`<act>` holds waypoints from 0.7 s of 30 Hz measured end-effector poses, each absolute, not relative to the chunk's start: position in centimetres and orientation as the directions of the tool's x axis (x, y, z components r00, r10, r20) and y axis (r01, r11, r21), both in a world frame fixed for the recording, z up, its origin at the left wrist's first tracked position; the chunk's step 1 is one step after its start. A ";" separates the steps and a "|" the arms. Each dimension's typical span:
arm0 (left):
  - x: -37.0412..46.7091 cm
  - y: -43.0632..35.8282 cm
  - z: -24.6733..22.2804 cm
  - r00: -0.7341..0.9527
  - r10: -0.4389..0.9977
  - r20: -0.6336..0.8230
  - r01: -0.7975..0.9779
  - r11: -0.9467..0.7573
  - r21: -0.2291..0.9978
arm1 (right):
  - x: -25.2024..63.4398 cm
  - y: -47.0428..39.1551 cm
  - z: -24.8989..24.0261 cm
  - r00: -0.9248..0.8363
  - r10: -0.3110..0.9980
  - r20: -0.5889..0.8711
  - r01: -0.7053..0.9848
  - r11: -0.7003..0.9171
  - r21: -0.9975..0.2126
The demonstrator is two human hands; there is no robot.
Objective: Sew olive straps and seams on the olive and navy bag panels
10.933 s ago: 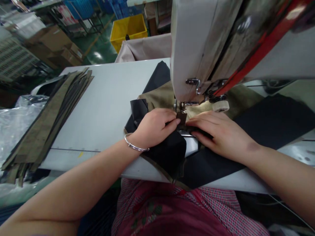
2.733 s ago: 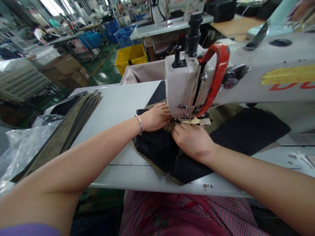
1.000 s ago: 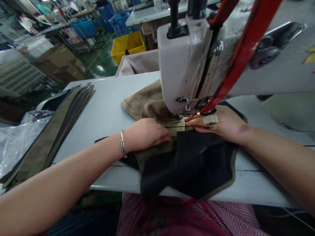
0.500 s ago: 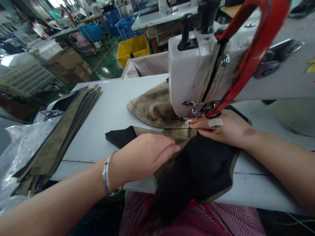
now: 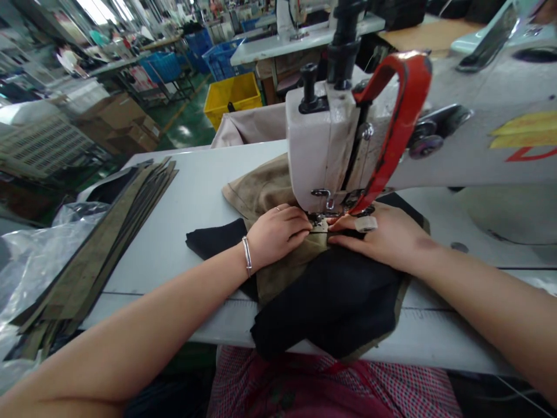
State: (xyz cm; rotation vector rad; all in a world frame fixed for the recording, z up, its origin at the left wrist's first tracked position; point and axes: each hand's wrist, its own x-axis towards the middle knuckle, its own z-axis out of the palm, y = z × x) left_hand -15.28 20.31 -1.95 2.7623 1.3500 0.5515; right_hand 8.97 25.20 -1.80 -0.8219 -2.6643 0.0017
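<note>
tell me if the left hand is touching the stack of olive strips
Apart: the head view shows white tabletop between the left hand and the stack of olive strips.

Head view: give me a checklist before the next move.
Left hand on the brown-and-black fabric piece: ok.
Right hand on that piece: ok.
Fabric piece lying beneath the head of the white metal sewing machine: ok.
Fingers clear of the needle: cannot tell, needle too small to see.
Front edge of the white table free of fabric: not ok.
Stacked olive-brown fabric strips apart from the fabric piece: ok.
</note>
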 end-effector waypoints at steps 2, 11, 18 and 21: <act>-15.5 20.4 -1.6 0.597 0.749 0.288 0.751 -0.648 0.127 | 8.6 24.9 -2.0 -0.756 0.548 0.358 0.570 0.820 -0.050; -15.6 22.1 0.5 0.620 0.768 0.159 0.752 -0.640 0.157 | 8.8 24.3 -2.5 -0.875 0.327 0.358 0.330 0.942 -0.052; -14.7 20.2 0.7 0.608 0.788 0.100 0.755 -0.612 0.234 | 7.3 22.9 -1.8 -0.833 0.487 0.264 0.494 0.868 -0.043; -14.3 18.3 -0.4 0.542 0.822 0.174 0.789 -0.569 0.231 | 8.0 23.2 -2.0 -0.836 0.459 0.300 0.447 0.887 -0.113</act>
